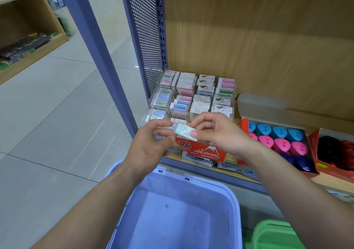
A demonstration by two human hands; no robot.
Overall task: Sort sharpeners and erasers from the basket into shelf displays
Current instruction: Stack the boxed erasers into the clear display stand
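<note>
view from the head camera, looking down at a shop shelf [212,171]. the right hand [216,133] holds a mint-green eraser [185,132] in a white sleeve, its grip clamped on the sleeve end between thumb and fingertips. the eraser hangs in the air, tilted, in front of the shelf and above the far rim of the blue basket [234,200]. the left hand [149,145] is raised just beside the eraser's green end with its fingers curled; whether its grip touches the eraser cannot be told. behind the hands, a clear tiered display [193,95] carries rows of wrapped erasers, and a red "hard eraser" box [206,152] sits in front of it. to the right, an open red box [242,131] holds blue and pink sharpeners [277,139]. a green basket [274,235] shows at the lower right.
</note>
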